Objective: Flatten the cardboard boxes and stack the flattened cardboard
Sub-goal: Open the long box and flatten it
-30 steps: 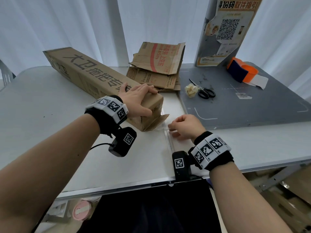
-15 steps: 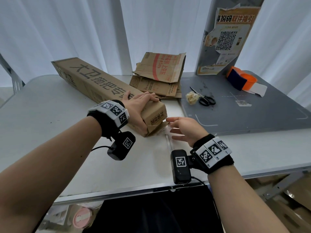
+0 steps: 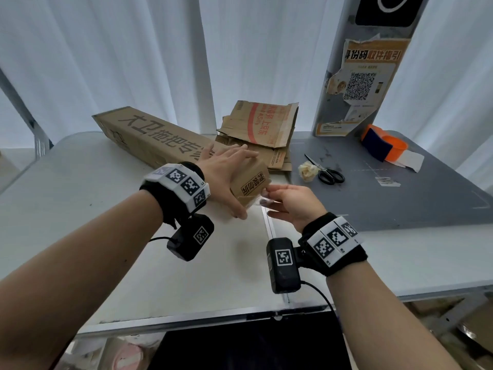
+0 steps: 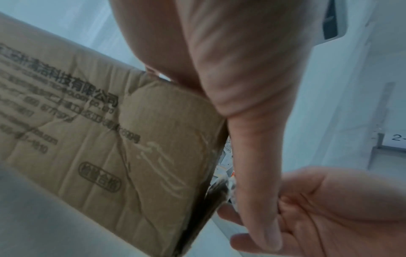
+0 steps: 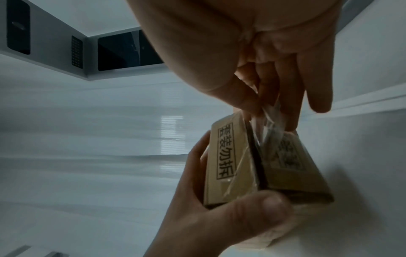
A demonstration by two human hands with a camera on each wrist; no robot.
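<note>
A long brown cardboard box (image 3: pixel 149 137) with black printed characters lies slanted across the white table (image 3: pixel 80 209), its near end lifted. My left hand (image 3: pixel 226 180) grips that near end, fingers over the top and thumb (image 4: pixel 252 173) under the side. My right hand (image 3: pixel 288 204) pinches a strip of clear tape (image 5: pixel 266 125) at the box's end flaps (image 5: pixel 224 161). A stack of flattened cardboard (image 3: pixel 264 129) lies behind the box near the curtain.
Black-handled scissors (image 3: pixel 329 173) and a crumpled wad of tape (image 3: pixel 308 170) lie on the grey mat (image 3: pixel 400 193) to the right. An orange and blue tape dispenser (image 3: pixel 384 144) sits farther back. A grey pillar with a QR poster (image 3: pixel 360 86) stands behind.
The box's near end has come up off the table in my left hand. My right hand rose from the table to the box end and took hold of the tape.
</note>
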